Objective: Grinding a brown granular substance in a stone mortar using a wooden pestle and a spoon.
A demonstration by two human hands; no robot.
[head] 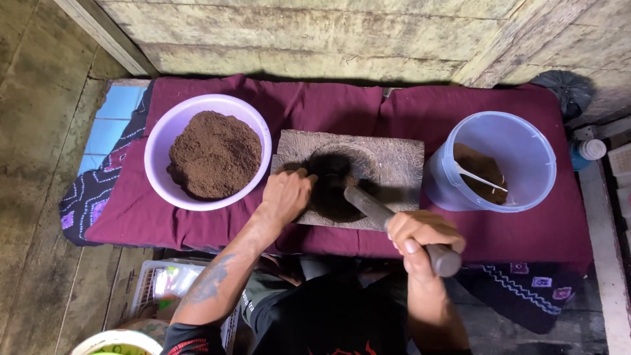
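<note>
The right hand (420, 238) is gripping tight around a long dark wooden pestle (394, 225). Its tip is sitting in the dark hollow of a rough grey stone block (388, 164). The left hand (287, 194) is resting curled in that hollow, holding nothing I can see. A round lilac plastic bowl (164, 131) is holding crumbly brown powder (214, 155) on the left. A clear plastic bucket (526, 144) is standing on the right, on a maroon cloth (407, 108).

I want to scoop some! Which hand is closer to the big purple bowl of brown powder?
Left. The left hand rests just beside the purple bowl; the right hand grips the pestle, farther away.
</note>
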